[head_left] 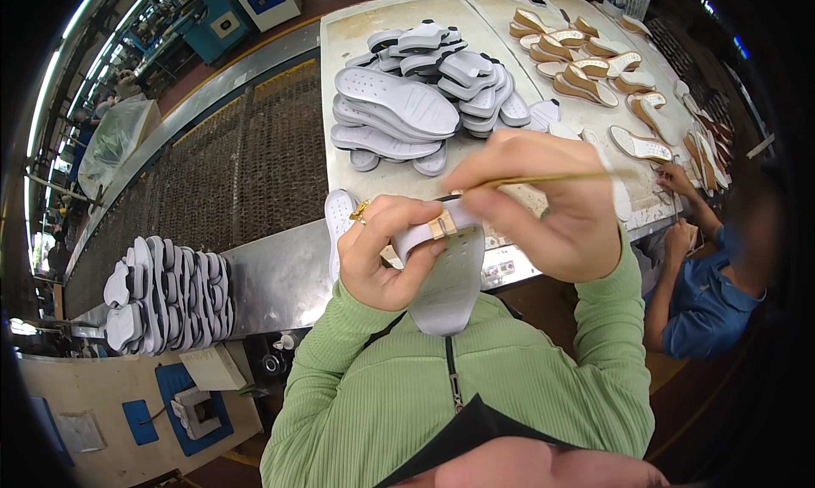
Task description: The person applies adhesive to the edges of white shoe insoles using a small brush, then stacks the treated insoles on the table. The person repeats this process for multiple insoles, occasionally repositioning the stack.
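My left hand [382, 255] pinches a light grey shoe sole [450, 288] dotted with small holes, its narrow end hanging toward my body. At the gripped upper end sits a small tan piece [442, 226] with a dark slit, close to my left fingertips. Fingers of my right hand [552, 212] close round a thin yellowish stick [556, 179], smeared by motion at its far right end, so its tip cannot be made out. The right fingertips are right beside the sole's upper end. Another grey sole [340, 212] lies just beyond my left hand.
Grey soles [399, 106] are heaped on the white table [340, 34]. More stand in a row [170, 297] at the left, beside a mesh conveyor [221, 153]. Tan-and-white wedge soles [586, 68] spread over the far right, where a co-worker in a blue shirt [709, 305] handles some.
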Action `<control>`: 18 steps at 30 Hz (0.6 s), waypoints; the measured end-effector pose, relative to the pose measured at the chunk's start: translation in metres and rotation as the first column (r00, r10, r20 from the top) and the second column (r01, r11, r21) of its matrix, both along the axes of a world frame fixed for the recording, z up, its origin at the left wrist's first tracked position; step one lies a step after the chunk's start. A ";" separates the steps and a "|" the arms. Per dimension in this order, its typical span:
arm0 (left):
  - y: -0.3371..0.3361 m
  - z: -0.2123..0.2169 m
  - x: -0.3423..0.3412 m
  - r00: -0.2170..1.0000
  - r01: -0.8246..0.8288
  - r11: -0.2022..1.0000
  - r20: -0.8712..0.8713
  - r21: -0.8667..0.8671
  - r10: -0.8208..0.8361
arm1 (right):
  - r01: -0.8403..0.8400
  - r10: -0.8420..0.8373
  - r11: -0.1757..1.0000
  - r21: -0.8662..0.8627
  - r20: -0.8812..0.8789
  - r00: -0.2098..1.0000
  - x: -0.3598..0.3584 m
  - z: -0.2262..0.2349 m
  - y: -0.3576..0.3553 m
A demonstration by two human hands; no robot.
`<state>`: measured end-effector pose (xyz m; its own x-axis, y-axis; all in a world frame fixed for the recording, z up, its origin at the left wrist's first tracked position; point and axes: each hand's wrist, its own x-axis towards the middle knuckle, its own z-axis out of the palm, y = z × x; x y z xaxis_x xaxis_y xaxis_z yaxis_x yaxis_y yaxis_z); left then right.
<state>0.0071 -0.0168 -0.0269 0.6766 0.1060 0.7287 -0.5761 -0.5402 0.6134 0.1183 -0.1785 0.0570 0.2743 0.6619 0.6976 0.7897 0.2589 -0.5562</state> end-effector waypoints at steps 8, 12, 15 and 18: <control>0.000 -0.009 0.000 0.992 -0.002 0.989 -0.122 -0.151 -0.017 | 0.005 -0.017 0.997 0.080 0.148 0.989 -0.004 -0.022 0.006; 0.007 -0.011 0.003 0.988 -0.014 0.993 -0.154 -0.121 -0.005 | -0.174 0.171 0.978 0.117 0.040 0.985 -0.009 -0.025 -0.007; 0.019 -0.010 0.004 0.971 0.025 0.985 -0.229 -0.169 -0.064 | -0.206 0.220 0.971 0.120 -0.111 0.969 -0.011 -0.023 -0.018; 0.048 -0.011 0.015 0.909 -0.113 0.970 -0.418 -0.214 0.014 | -0.183 0.195 0.980 0.081 -0.174 0.965 -0.007 -0.024 -0.028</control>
<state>0.0221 0.0315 -0.0380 0.8958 0.2882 0.3384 -0.2156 -0.3840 0.8978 0.1117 -0.2069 0.0329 0.2732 0.6694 0.6908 0.6114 0.4336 -0.6619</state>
